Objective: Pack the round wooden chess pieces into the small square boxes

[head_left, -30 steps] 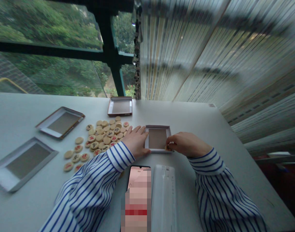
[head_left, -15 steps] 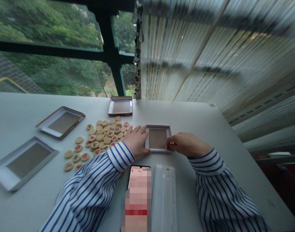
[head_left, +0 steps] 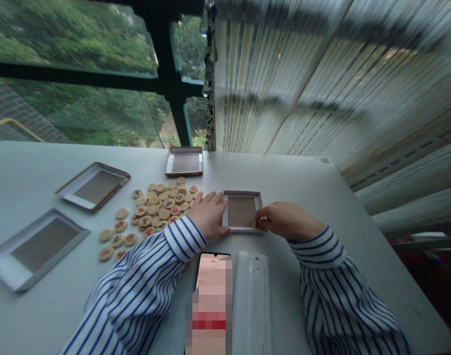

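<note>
Beneath both hands spreads a white table [head_left: 307,182], its far edge beyond their reach. Farthest to the left of the left hand [head_left: 209,217] sits the big grey-white tray [head_left: 44,246], a grey-brown panel showing across its floor. Nearer that hand, and farther forward, lies a brown-edged tray [head_left: 103,186] with white inside walls and a similar panel. Nearest the person, between the forearms, a long whitish case [head_left: 251,301] lies beside a phone [head_left: 210,271] whose screen is partly pixelated. Directly between the hands is a small shallow box [head_left: 241,212], pale-walled with a brownish floor; ahead of the left hand, near the table's far edge, stands another box [head_left: 184,161] of like shape, rimmed in brown.

The left hand is open, fingers spread, lying along the small box's left wall. The right hand [head_left: 290,220] pinches a disc [head_left: 256,225] between thumb and fingers at that box's near right corner; whether it touches the floor, I cannot tell. Mostly hidden, it shows pale wood and dark marks. Left of the left hand, many loose discs [head_left: 164,214] lie crowded, some overlapping: round, pale wood, some plain, others bearing red or black characters.
</note>
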`<action>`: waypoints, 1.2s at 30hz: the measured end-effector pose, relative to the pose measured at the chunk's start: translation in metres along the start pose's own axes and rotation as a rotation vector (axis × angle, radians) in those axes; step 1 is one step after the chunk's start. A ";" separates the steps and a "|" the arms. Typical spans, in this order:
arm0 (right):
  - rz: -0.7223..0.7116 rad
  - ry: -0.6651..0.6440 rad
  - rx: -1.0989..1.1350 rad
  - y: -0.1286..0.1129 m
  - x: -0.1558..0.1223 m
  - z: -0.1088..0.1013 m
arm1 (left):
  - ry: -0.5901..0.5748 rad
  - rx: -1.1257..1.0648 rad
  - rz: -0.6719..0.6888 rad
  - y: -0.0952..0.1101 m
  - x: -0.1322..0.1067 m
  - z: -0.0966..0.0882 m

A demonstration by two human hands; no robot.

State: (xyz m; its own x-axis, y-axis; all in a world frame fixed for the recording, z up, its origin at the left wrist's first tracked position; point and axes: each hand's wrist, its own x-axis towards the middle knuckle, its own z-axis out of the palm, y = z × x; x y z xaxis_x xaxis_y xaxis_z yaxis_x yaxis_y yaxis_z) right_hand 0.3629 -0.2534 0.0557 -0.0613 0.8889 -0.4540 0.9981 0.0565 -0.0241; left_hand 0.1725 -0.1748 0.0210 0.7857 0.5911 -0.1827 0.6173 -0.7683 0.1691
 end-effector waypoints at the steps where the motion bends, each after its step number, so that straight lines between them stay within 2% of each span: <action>1: 0.002 -0.001 -0.004 0.000 0.000 0.000 | -0.003 0.000 0.000 0.000 0.000 0.000; 36: -0.018 0.024 -0.011 0.005 0.004 0.005 | -0.004 0.005 -0.004 -0.001 0.001 -0.002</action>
State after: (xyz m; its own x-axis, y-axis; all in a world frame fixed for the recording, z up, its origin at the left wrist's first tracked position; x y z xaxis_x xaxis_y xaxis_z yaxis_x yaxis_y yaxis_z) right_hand 0.3679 -0.2524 0.0494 -0.0792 0.8982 -0.4323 0.9968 0.0773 -0.0221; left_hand 0.1725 -0.1730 0.0227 0.7829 0.5934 -0.1871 0.6205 -0.7669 0.1639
